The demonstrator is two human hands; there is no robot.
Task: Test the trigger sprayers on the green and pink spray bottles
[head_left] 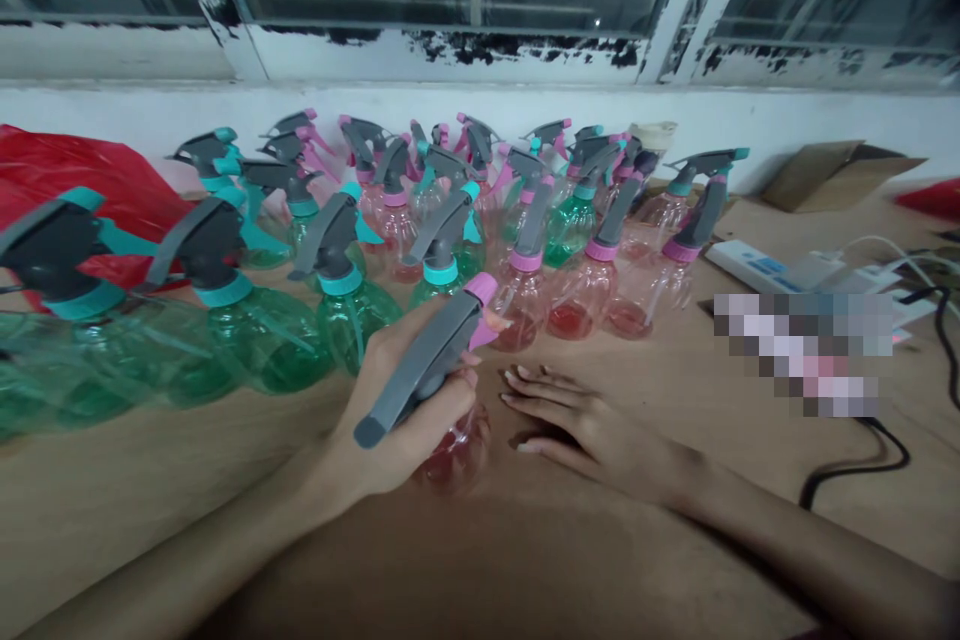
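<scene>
The bottle [456,450] near the left fingers is clear pink, its handle [431,360] grey; beyond these fingers, green bottles [270,340] have turquoise collars.

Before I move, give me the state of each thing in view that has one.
Left hand: closed around the held spray bottle.
Held spray bottle: upright, head fitted.
Right hand: open, palm down on the table.
Front green bottles: upright, heads on.
Front pink bottles: upright, heads on.
Red bag: crumpled.
Cardboard box: open.
</scene>
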